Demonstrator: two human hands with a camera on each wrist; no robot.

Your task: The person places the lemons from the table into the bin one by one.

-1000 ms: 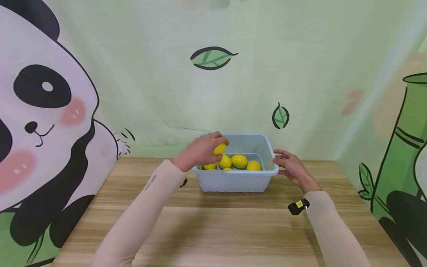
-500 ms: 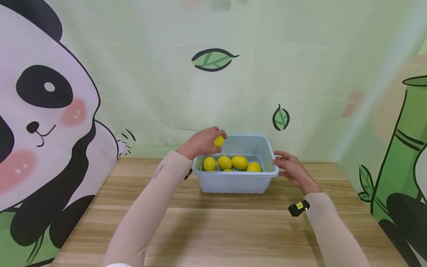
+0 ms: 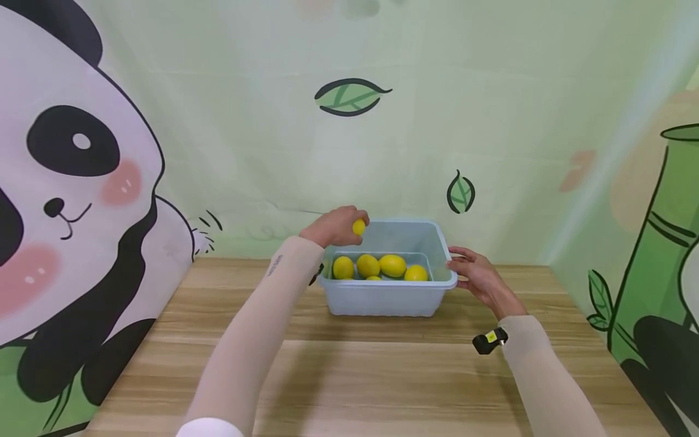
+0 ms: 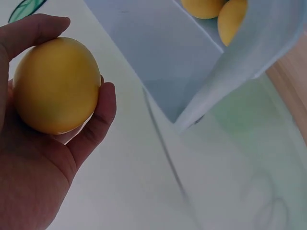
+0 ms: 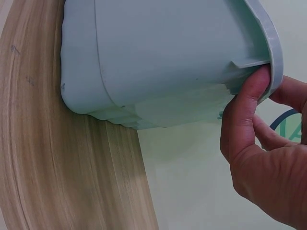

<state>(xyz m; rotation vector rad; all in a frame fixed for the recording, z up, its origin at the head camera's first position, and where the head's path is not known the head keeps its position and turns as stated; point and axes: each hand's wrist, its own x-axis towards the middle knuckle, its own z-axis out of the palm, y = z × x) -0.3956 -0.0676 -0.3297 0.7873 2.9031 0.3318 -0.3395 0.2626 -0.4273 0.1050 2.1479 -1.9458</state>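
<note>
A pale blue plastic tub (image 3: 385, 300) stands on the table with several lemons (image 3: 392, 266) lying in its bottom. Over the tub's left end, around the height of its back rim, my left hand (image 3: 334, 226) grips one more lemon (image 3: 358, 227). The left wrist view has this held lemon (image 4: 57, 86) between thumb and fingers, apart from the tub wall. At the tub's right end, my right hand (image 3: 480, 277) pinches the rim (image 5: 275, 52), as the right wrist view shows. One lemon (image 3: 374, 278) is mostly hidden behind the front wall.
The wooden table (image 3: 393, 376) runs up to a green fabric backdrop (image 3: 262, 152) just behind the tub. A printed panda (image 3: 82, 200) is on the left and printed bamboo (image 3: 650, 267) on the right. A small black device (image 3: 488, 341) sits at the right wrist.
My left hand has risen slightly with its lemon, away from the lemons in the tub, uncovering the leftmost one. The right hand and the tub have stayed put.
</note>
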